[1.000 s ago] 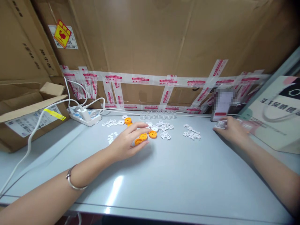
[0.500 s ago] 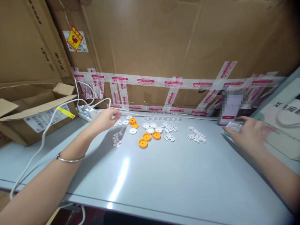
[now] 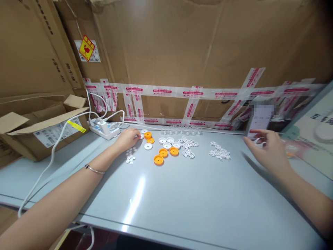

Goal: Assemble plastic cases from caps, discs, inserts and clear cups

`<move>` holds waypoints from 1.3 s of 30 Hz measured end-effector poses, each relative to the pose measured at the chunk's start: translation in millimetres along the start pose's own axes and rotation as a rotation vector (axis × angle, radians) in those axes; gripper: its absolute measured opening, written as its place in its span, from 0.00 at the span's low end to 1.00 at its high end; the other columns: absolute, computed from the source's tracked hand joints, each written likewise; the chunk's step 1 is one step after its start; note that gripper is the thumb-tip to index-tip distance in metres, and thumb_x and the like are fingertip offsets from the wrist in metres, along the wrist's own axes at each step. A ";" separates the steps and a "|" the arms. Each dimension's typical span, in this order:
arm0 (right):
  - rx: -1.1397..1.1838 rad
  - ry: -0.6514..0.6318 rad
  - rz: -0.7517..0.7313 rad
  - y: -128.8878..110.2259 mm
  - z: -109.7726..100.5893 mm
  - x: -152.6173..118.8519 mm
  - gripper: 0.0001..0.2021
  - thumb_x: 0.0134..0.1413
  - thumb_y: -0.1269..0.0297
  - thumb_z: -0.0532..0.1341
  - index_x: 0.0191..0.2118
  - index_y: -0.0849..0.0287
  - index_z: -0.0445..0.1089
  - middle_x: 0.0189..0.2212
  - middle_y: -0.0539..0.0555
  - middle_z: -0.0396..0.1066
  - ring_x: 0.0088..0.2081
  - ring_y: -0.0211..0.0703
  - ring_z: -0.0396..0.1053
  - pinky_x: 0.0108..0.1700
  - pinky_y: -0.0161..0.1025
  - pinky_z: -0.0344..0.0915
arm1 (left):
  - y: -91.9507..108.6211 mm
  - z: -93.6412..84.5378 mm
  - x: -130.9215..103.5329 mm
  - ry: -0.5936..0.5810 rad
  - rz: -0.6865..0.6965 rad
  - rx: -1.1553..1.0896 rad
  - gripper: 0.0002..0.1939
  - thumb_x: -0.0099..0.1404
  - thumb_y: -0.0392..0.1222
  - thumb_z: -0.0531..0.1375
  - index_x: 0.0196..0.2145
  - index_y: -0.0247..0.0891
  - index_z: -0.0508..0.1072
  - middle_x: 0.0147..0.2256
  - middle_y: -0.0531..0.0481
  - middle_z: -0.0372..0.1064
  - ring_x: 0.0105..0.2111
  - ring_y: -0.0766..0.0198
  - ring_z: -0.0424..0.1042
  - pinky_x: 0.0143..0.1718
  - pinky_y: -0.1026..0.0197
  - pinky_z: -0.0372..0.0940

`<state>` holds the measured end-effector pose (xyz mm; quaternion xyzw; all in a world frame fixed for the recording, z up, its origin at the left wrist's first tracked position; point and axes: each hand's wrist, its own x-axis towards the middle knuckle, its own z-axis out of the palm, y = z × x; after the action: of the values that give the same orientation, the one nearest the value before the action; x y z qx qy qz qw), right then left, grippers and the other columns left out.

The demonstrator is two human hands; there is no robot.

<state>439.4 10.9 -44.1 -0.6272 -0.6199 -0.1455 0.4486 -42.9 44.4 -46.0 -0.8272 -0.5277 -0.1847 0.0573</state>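
Observation:
My left hand reaches to the back of the table, its fingers closed at the edge of a small white disc; its thumb is mostly hidden. Beside it lie orange rings and a white ring, with a cluster of tiny white discs below the wrist. On the right, my right hand is raised above the table in front of a phone. Between its thumb and fingers is a white plastic piece, partly covered and blurred.
Orange cups and white cups sit mid-table. Behind them is a row of clear cups. White cut-out parts lie in piles farther right. A phone leans at the back. A power strip and open carton stand left.
My left hand has moved right and lowered, its fingers closing by the white discs. My right hand has shifted slightly, still with the white piece. The view has tilted a little.

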 end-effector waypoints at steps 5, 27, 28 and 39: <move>0.035 0.004 -0.004 0.9 0.1 -0.2 0.19 0.46 0.54 0.59 0.43 0.58 0.65 0.33 0.54 0.64 0.30 0.42 0.63 0.30 0.38 0.60 | -3.2 -11.0 -3.1 0.048 0.020 -0.041 0.08 0.58 0.36 0.52 0.29 0.35 0.71 0.31 0.45 0.69 0.34 0.57 0.68 0.37 0.58 0.61; 0.081 -0.082 -0.045 -8.1 3.1 -2.1 0.14 0.47 0.56 0.57 0.38 0.58 0.68 0.30 0.53 0.65 0.31 0.42 0.64 0.30 0.39 0.61 | 120.2 -3.7 -29.0 0.092 0.651 -0.224 0.10 0.66 0.36 0.51 0.41 0.39 0.71 0.39 0.48 0.73 0.39 0.63 0.69 0.40 0.61 0.60; 0.088 -0.089 -0.047 -8.2 3.2 -2.2 0.14 0.47 0.56 0.57 0.37 0.58 0.68 0.30 0.53 0.65 0.30 0.42 0.64 0.30 0.39 0.61 | 106.6 -6.6 -23.6 0.136 0.537 -0.208 0.11 0.65 0.35 0.51 0.41 0.39 0.71 0.39 0.46 0.73 0.39 0.62 0.69 0.40 0.60 0.61; 0.163 -0.157 0.008 -18.4 -1.6 -4.1 0.13 0.47 0.57 0.58 0.37 0.59 0.69 0.30 0.54 0.67 0.30 0.41 0.64 0.30 0.38 0.60 | -12.8 -10.3 -4.1 -0.057 -0.061 -0.035 0.16 0.67 0.44 0.53 0.48 0.34 0.66 0.47 0.45 0.64 0.44 0.57 0.68 0.43 0.52 0.66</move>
<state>422.5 3.8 -39.2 -0.6006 -0.6603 -0.0430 0.4489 -58.4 43.5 -39.2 -0.8166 -0.5506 -0.1719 0.0223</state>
